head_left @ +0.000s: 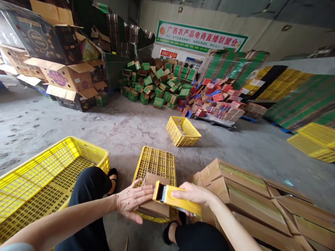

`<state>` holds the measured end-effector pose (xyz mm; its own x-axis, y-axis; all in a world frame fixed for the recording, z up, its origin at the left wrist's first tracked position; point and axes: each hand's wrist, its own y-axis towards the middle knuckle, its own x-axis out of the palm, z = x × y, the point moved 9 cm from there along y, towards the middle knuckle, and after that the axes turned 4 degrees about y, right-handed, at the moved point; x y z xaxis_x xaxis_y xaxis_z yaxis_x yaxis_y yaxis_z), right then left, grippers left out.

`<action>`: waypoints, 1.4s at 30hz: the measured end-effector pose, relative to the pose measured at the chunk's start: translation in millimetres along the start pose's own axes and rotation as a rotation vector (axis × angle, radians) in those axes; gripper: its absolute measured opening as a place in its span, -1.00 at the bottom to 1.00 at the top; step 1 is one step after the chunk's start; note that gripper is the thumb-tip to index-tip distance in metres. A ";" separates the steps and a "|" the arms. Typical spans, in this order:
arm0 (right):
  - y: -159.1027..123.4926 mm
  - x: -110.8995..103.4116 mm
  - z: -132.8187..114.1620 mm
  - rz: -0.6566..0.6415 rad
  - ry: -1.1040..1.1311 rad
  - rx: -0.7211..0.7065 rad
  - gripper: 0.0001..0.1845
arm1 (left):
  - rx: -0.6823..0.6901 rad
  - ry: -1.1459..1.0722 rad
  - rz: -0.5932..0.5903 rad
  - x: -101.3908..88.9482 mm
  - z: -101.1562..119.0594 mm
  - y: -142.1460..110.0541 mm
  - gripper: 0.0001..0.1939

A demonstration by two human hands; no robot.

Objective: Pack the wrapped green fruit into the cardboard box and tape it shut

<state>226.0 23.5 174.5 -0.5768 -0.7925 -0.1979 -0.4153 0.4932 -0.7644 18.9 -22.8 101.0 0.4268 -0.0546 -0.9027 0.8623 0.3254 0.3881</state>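
Note:
A small brown cardboard box (157, 208) rests on an upturned yellow plastic crate (157, 160) between my knees. My left hand (134, 200) lies flat with fingers stretched across the left side of the box top. My right hand (192, 195) is wrapped round a yellow tape dispenser (180, 202), whose front end sits over the box top, close to my left fingertips. The part of the box under the dispenser and the hand is hidden.
A large yellow crate (91, 155) stands on my left, and stacked flattened cartons (251, 195) on my right. Ahead is a smaller yellow crate (183, 134) with something brown inside. Farther back are heaps of green boxes (158, 102) and red boxes (217, 97).

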 end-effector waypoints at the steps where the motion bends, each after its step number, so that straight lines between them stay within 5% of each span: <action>1: -0.2 0.4 1.2 0.002 0.006 0.000 -0.33 | 0.011 -0.005 -0.004 -0.5 0.2 2.5 0.03; 12: -18.6 -10.7 11.5 -0.031 0.027 -0.005 -0.29 | 0.058 0.000 0.015 -5.3 -15.6 -2.8 -0.10; 20: -13.4 -10.2 16.6 0.014 0.019 -0.011 -0.25 | 0.048 -0.028 -0.070 -22.5 2.3 11.9 0.00; 42: -15.2 -13.1 36.1 -0.044 0.067 -0.034 -0.19 | -0.025 -0.124 -0.091 -7.5 -1.7 24.3 -0.08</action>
<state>265.3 13.4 166.5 -0.6026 -0.7886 -0.1225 -0.4644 0.4713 -0.7498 36.2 -12.8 116.8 0.3791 -0.2006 -0.9034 0.8924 0.3375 0.2995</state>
